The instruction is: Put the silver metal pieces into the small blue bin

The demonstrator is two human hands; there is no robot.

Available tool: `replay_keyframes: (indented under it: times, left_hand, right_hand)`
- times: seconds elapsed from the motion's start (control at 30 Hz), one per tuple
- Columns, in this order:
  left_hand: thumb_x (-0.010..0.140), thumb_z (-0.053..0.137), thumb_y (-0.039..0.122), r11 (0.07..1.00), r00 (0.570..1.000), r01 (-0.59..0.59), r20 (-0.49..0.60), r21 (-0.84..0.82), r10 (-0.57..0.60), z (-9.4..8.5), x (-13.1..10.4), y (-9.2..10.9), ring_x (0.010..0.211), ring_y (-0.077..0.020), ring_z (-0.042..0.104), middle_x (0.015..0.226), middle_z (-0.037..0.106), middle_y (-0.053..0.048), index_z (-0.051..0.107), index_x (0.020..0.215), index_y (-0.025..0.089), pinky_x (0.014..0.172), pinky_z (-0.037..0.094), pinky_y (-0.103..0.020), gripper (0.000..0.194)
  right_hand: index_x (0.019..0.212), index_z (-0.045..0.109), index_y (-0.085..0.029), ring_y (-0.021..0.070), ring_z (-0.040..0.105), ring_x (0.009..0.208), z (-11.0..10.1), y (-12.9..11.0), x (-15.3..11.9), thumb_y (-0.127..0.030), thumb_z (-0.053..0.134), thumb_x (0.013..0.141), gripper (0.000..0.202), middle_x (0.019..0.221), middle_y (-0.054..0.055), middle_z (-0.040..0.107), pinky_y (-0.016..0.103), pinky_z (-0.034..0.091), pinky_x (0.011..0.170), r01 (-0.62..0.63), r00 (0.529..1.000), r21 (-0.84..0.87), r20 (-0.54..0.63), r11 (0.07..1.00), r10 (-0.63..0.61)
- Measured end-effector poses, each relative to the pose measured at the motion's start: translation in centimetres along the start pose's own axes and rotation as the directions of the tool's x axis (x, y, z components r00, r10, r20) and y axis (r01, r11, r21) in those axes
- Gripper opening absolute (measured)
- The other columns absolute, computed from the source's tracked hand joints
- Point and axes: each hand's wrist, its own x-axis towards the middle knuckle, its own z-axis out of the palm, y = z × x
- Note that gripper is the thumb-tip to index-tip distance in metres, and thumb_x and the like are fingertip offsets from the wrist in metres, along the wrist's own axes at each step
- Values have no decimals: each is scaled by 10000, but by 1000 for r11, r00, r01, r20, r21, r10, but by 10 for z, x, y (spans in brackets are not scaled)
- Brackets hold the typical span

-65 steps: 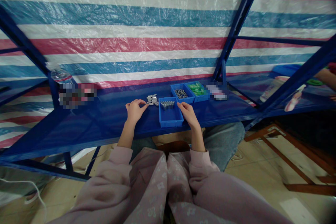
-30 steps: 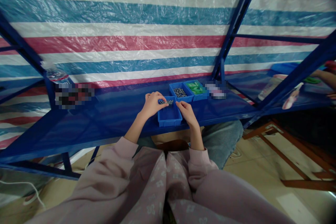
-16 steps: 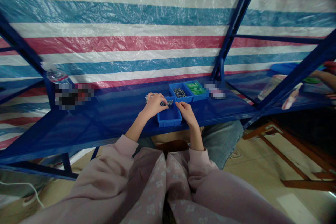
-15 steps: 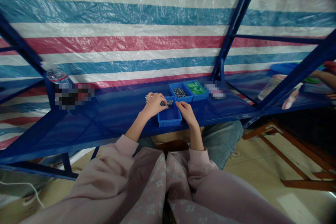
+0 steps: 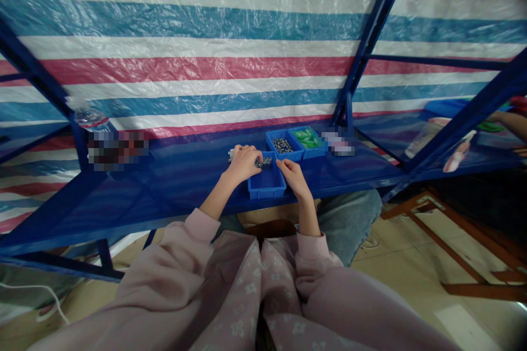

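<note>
A small blue bin (image 5: 267, 193) stands near the front edge of the blue bench. My left hand (image 5: 245, 164) reaches over its left rim, fingers curled around small shiny metal parts (image 5: 264, 163) at the bin's far end. Their exact kind is too small to tell. Silvery rod-like pieces (image 5: 231, 154) show just beyond the left knuckles. My right hand (image 5: 293, 174) is at the bin's right rim, thumb and fingers pinched together. Whatever they hold, if anything, is hidden.
Behind sit a blue bin of small metal pieces (image 5: 282, 146) and a bin of green pieces (image 5: 304, 137). A plastic bottle (image 5: 91, 119) stands at the left. Blue frame posts (image 5: 356, 60) rise behind. Another person's arm (image 5: 508, 120) shows at far right.
My left hand has shifted very slightly, and a little more of the metal parts shows at its fingertips. The right hand stays at the bin's rim.
</note>
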Motion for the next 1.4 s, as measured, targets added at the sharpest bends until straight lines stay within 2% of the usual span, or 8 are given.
replay_keyframes:
  times: [0.17,0.27,0.4,0.5,0.67,0.83,1.17,1.4]
  left_hand:
    - [740,697,345,999,999,30,-17,-28,-30,-2,-1,1,1005,-264,549,992,630,-50,634,905,224,906,274,-409,214]
    - [829,594,477,992,986,86,-133,-88,-97,-2,-5,-6,1053,-254,549,1095,625,-61,584,1092,239,924,278,-396,355]
    - [958,373,367,967,929,227,-274,-111,-250,5,-15,-29,1144,-243,526,1234,599,-88,536,1205,242,945,286,-393,321]
    - [948,339,231,949,925,312,-213,-53,-316,18,-24,-49,1156,-245,527,1282,590,-95,543,1232,253,942,301,-405,351]
    - [917,403,230,961,958,278,-72,14,-276,33,-35,-60,1189,-260,517,1343,565,-75,589,1185,293,958,299,-449,332]
    - [904,448,250,958,955,283,-104,51,-277,30,-37,-56,1162,-274,523,1319,577,-87,626,1119,273,939,302,-451,279]
    - [867,537,292,951,949,298,-133,81,-286,28,-36,-50,1003,-273,569,1043,643,-105,642,925,215,867,334,-417,143]
    - [885,518,386,912,914,399,-122,99,-387,28,-42,-50,1029,-285,560,1051,616,-118,627,980,184,837,382,-402,248]
  right_hand:
    - [571,393,-222,89,328,429,0,0,-1,-575,615,736,449,464,-68,353,243,246,416,-4,1000,1,2,1000,4]
    - [569,396,-220,87,321,430,0,-1,-2,-570,616,737,447,464,-69,347,242,241,415,-3,1000,5,2,1000,3]
    - [560,388,-221,89,327,439,0,-4,-3,-570,613,737,452,471,-65,346,241,252,419,8,1000,-2,-4,1000,-8]
    - [562,377,-222,90,329,442,0,-4,-3,-580,611,734,460,478,-64,342,240,255,416,9,1000,-7,-5,1000,-9]
    - [577,379,-222,88,329,435,-1,-2,-2,-578,606,744,454,483,-68,339,239,251,411,6,1000,-16,0,1000,-6]
    - [567,381,-222,87,331,428,-1,-2,-2,-567,606,749,450,472,-68,340,242,246,411,10,1000,-26,-8,1000,-11]
    - [574,394,-216,85,338,424,-1,-2,-2,-541,604,775,436,472,-69,352,240,237,411,14,1000,-17,5,1000,-14]
    - [575,388,-215,76,312,413,-1,-3,-2,-551,618,756,446,469,-76,333,237,209,399,-5,1000,10,4,1000,4]
